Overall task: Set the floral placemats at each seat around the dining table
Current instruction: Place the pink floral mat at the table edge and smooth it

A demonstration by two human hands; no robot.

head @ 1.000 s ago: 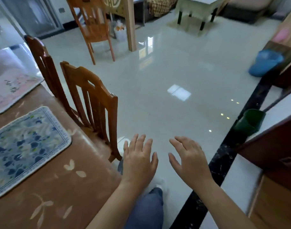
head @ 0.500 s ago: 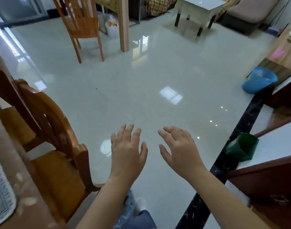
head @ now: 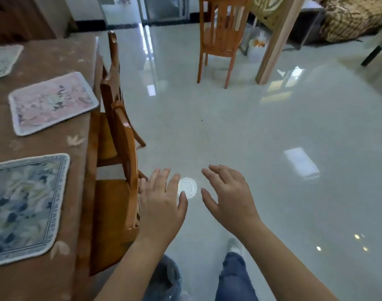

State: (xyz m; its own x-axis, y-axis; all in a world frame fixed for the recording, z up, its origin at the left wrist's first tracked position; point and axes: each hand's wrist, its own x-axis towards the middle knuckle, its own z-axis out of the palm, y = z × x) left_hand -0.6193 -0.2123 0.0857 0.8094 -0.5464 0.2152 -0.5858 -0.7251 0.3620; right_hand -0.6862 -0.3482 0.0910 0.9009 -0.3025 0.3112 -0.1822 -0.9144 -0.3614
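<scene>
Both hands out in front of us, palms down, holding nothing: left hand (head: 161, 205) spread flat, right hand (head: 231, 196) loosely open, fingers slightly curled. Just left of our left fingers, a chair (head: 120, 192) tucked against the dining table (head: 55, 61). Further left lies the blue floral placemat (head: 23, 205), beyond it the pink placemat (head: 53, 102), then a pale placemat (head: 3, 59) at the far edge.

Both forearms reach forward side by side. The left hand (head: 161, 205) is palm down, fingers spread toward 12 o'clock, holding nothing; the right hand (head: 231, 196) is likewise empty, fingers loosely curved toward 11 o'clock.
</scene>
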